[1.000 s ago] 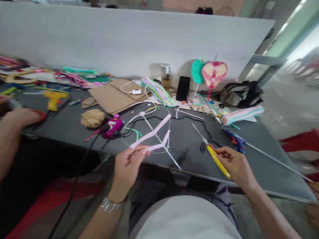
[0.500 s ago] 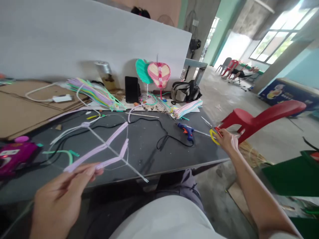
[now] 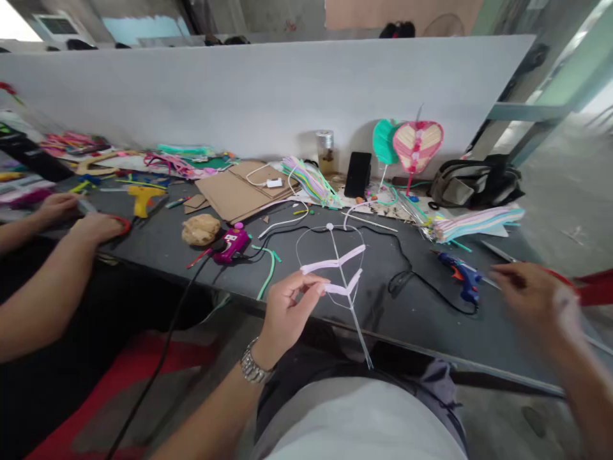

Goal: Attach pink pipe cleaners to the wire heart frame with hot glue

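Observation:
My left hand (image 3: 287,306) is closed in a pinch on a thin wire leaf frame (image 3: 335,268) with a straight stick down its middle and pale pink pipe cleaners across it. It holds the frame just above the near edge of the dark table (image 3: 412,313). My right hand (image 3: 527,291) hovers over the table's right end, next to a blue glue gun (image 3: 460,275). That hand is smeared by motion and its fingers are unclear. A thin metal tip (image 3: 498,251) shows just beyond it.
Another person's hands (image 3: 79,217) work at the left. A purple glue gun (image 3: 232,243), its black cord, a yellow glue gun (image 3: 143,197), cardboard (image 3: 239,188), pipe cleaner bundles (image 3: 311,182), a phone (image 3: 358,174), a jar (image 3: 327,150), a heart-shaped fan (image 3: 417,145) and a bag (image 3: 474,182) crowd the table before a white partition.
The view swung right and then back to the table. My right hand carried yellow-handled scissors to the right end and is now moving back. The left hand keeps hold of the frame.

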The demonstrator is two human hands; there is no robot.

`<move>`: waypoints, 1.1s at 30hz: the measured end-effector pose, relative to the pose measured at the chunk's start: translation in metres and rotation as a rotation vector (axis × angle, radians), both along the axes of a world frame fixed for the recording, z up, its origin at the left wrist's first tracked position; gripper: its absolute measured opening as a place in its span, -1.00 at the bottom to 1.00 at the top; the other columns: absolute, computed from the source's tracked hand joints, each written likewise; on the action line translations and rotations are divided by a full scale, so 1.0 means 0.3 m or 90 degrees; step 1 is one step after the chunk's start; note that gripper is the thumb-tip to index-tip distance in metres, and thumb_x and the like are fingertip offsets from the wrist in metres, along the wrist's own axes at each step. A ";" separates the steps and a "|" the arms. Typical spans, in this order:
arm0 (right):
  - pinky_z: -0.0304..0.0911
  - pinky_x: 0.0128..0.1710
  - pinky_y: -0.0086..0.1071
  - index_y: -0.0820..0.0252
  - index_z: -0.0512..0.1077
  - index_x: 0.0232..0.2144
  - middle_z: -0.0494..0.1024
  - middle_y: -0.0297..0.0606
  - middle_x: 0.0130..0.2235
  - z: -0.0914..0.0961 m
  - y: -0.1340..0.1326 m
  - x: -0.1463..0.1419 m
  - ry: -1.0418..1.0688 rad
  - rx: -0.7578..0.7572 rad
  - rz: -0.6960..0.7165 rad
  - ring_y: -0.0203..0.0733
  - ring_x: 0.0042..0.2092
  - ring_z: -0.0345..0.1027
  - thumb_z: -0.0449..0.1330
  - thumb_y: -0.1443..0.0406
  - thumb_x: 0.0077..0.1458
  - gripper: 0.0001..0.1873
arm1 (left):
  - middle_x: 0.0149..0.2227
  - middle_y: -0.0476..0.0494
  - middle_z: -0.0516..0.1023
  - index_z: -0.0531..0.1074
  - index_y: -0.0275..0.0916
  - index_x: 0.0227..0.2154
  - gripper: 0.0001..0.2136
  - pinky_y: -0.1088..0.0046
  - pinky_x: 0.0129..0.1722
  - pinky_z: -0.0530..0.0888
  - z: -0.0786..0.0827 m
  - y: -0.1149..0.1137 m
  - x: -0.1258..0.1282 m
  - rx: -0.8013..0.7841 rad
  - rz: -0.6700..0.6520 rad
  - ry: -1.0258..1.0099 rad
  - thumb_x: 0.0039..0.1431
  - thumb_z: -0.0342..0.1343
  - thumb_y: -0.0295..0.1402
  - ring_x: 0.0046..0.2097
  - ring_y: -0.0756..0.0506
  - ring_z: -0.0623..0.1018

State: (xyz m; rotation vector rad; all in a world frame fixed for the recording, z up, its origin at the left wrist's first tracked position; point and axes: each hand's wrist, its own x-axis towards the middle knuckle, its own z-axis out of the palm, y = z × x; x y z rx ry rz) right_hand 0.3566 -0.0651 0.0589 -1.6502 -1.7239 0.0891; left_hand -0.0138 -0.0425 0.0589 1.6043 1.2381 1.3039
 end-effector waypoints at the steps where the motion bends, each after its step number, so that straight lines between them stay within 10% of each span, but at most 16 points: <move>1: 0.28 -0.41 -0.31 0.19 0.56 -0.34 0.59 -0.12 -0.37 -0.010 -0.035 -0.075 0.029 -0.002 -0.001 -0.12 -0.37 0.43 0.14 0.04 0.29 -0.62 | -0.41 -0.12 0.65 0.64 -0.24 -0.38 -0.85 0.49 -0.35 0.45 -0.003 0.001 0.010 0.017 -0.008 0.000 0.19 0.19 -0.34 -0.38 -0.06 0.57; 4: 0.20 -0.41 -0.37 0.17 0.53 -0.38 0.56 -0.25 -0.41 -0.057 -0.131 -0.351 0.096 -0.198 0.179 -0.23 -0.41 0.37 0.24 0.12 0.22 -0.74 | -0.41 -0.11 0.62 0.61 -0.27 -0.37 -0.86 0.51 -0.39 0.44 -0.007 -0.005 0.042 0.055 -0.028 -0.003 0.23 0.17 -0.37 -0.41 -0.02 0.53; 9: 0.06 -0.54 -0.44 0.20 0.44 -0.47 0.50 -0.32 -0.50 -0.119 -0.182 -0.619 0.342 -0.381 0.235 -0.34 -0.54 0.24 0.28 0.10 0.11 -0.71 | -0.39 -0.09 0.58 0.55 -0.26 -0.35 -0.89 0.53 -0.37 0.44 0.004 -0.039 0.089 0.197 -0.036 0.059 0.26 0.14 -0.47 -0.40 0.02 0.50; 14: -0.11 -0.71 -0.48 0.22 0.39 -0.40 0.51 -0.32 -0.54 -0.109 -0.169 -0.623 0.702 -0.510 0.312 -0.43 -0.72 0.12 0.19 -0.15 0.13 -0.47 | -0.34 -0.10 0.56 0.51 -0.26 -0.27 -0.89 0.53 -0.37 0.43 0.001 -0.051 0.133 0.339 -0.060 0.139 0.20 0.14 -0.56 -0.40 0.03 0.46; 25: -0.12 -0.71 -0.53 0.22 0.39 -0.50 0.36 -0.48 -0.69 -0.133 -0.149 -0.614 0.822 -0.468 0.254 -0.46 -0.73 0.09 0.44 -0.02 -0.09 -0.53 | -0.32 -0.15 0.58 0.54 -0.23 -0.20 -0.84 0.43 -0.26 0.47 -0.029 -0.034 0.214 0.346 -0.156 0.128 0.22 0.13 -0.53 -0.29 -0.06 0.54; 33: -0.07 -0.69 -0.54 0.22 0.41 -0.34 0.59 -0.33 -0.48 -0.176 -0.098 -0.534 0.831 -0.402 0.271 -0.47 -0.68 0.20 0.41 0.05 0.01 -0.60 | -0.49 -0.01 0.44 0.43 -0.23 -0.50 -0.74 0.50 -0.40 0.34 -0.091 0.024 0.125 -0.122 -0.017 -0.221 0.23 0.20 -0.20 -0.42 0.00 0.40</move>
